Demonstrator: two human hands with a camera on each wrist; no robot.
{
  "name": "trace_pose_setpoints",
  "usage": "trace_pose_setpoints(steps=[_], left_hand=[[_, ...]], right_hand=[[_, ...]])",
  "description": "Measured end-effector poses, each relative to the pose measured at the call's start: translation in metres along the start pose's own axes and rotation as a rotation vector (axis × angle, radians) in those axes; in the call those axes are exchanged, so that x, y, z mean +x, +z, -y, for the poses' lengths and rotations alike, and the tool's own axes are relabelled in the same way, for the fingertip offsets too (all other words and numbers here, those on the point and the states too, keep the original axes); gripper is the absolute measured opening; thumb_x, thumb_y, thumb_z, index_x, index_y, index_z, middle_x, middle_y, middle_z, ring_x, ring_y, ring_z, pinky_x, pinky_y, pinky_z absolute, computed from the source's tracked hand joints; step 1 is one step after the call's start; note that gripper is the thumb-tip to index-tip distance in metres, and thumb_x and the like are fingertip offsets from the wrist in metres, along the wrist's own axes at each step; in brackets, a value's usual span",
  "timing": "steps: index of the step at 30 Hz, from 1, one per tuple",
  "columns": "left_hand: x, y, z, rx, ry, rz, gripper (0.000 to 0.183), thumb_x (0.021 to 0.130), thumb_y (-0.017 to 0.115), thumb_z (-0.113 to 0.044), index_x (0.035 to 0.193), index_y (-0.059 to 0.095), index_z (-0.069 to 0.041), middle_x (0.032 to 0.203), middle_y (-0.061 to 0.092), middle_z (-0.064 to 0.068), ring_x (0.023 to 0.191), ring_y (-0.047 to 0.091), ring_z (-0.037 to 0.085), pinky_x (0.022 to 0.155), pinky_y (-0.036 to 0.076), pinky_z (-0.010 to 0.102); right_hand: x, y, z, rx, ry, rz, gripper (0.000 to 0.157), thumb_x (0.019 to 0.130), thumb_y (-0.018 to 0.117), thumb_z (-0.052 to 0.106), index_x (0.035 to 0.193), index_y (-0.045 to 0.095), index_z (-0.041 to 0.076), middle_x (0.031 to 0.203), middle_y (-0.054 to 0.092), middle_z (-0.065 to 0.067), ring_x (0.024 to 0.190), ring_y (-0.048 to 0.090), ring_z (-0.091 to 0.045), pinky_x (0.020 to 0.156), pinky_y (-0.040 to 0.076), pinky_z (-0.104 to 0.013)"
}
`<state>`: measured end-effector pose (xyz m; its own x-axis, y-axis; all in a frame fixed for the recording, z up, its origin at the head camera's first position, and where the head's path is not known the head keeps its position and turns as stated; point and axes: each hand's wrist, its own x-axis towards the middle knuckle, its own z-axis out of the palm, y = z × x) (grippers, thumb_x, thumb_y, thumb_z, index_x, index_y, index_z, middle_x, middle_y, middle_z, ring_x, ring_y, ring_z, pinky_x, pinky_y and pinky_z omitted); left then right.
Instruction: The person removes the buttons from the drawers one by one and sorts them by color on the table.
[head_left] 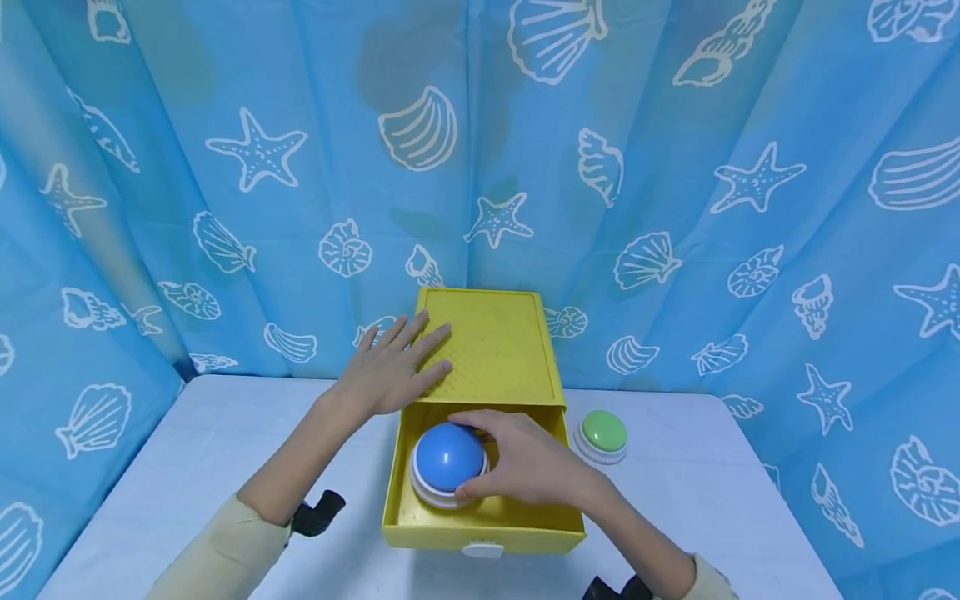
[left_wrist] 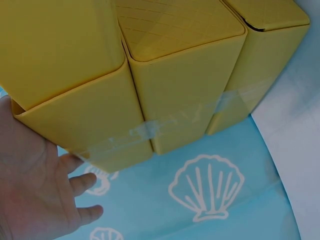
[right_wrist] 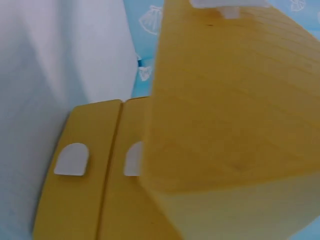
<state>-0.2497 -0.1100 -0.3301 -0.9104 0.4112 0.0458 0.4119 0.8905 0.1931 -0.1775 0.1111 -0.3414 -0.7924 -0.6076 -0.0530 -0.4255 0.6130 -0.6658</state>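
Note:
A blue dome push button [head_left: 448, 458] with a white round base sits inside the pulled-out top drawer [head_left: 540, 540] of a yellow drawer unit [head_left: 498, 346]. My right hand [head_left: 521, 458] reaches in from the right and grips the button between thumb and fingers. The right wrist view has the drawer's underside in front, and that hand is hidden there. Fingers spread, my left hand [head_left: 386, 371] rests at the left edge of the unit's top. In the left wrist view the same hand [left_wrist: 37, 175] lies against the stacked drawers' side.
To the right of the unit, a green dome push button [head_left: 603, 433] with a white base stands on the white table [head_left: 697, 500]. Lower drawers with white handles [right_wrist: 72, 160] are closed. A blue curtain [head_left: 465, 167] with shell and starfish prints hangs behind.

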Motion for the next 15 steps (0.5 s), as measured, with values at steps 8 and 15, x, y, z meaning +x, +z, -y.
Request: trace_pose_setpoints(steps=[8, 15], left_hand=[[0.001, 0.001, 0.000, 0.005, -0.017, 0.016, 0.066, 0.104, 0.029, -0.057, 0.161, 0.025, -0.024, 0.166, 0.013, 0.011, 0.151, 0.008, 0.036, 0.116, 0.007, 0.062], [0.001, 0.000, 0.000, 0.006, -0.007, 0.012, 0.065, 0.105, 0.030, -0.056, 0.160, 0.026, -0.022, 0.165, 0.014, 0.013, 0.150, 0.011, 0.038, 0.116, 0.007, 0.063]], right_hand=[[-0.017, -0.017, 0.008, 0.037, -0.036, -0.024, 0.077, 0.079, 0.085, 0.041, 0.144, 0.054, 0.013, 0.135, 0.059, 0.003, 0.116, 0.060, -0.015, 0.097, 0.050, -0.038], [-0.039, -0.037, 0.016, 0.093, -0.063, -0.079, 0.075, 0.079, 0.085, 0.038, 0.143, 0.055, 0.013, 0.134, 0.059, 0.001, 0.114, 0.060, -0.017, 0.095, 0.051, -0.038]])
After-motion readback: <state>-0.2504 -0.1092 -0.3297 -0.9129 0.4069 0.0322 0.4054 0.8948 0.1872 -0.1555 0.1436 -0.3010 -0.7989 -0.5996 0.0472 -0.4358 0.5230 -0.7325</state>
